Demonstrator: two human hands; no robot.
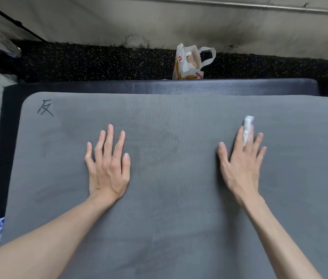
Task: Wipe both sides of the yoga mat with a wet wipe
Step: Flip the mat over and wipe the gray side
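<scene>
Both hands press flat on the grey ribbed foam yoga mat (169,198) spread across the floor, left hand (107,164) splayed, right hand (241,164) pinching a crumpled white wet wipe (247,128) between fingers, which could slip free mid-stroke.

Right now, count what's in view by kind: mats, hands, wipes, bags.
Mats: 2, the grey mat and the dark mat under it
Hands: 2, left hand, right hand
Wipes: 1, wet wipe
Bags: 1, plastic bag
Total: 6
</scene>
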